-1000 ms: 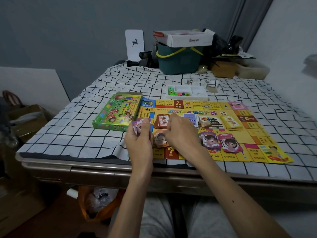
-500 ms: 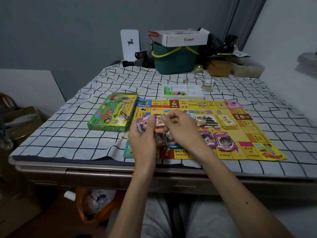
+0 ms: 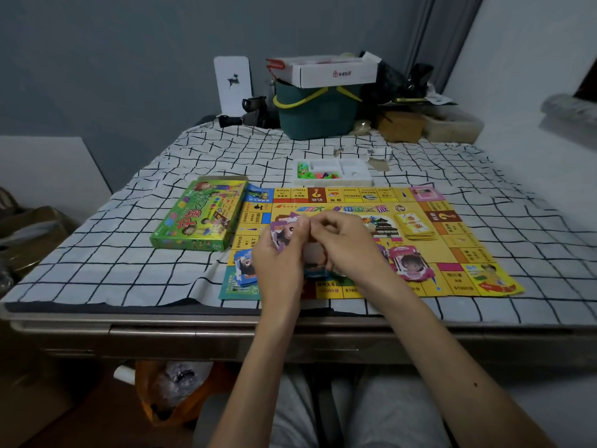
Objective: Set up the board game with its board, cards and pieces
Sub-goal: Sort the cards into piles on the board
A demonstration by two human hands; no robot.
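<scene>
Grip of left hand (image 3: 279, 263) holds fanned glossy purple die-cut cards (image 3: 283, 235); right hand (image 3: 345, 244), just beside, pinches their edge.

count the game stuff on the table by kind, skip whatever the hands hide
game board: 1
green game box: 1
white piece tray: 1
yellow card stack: 1
character cards in plain view: 2 (blue-edged card, pink-edged card)
total: 6
not counted: the fan of cards in the left hand, number unclear
</scene>
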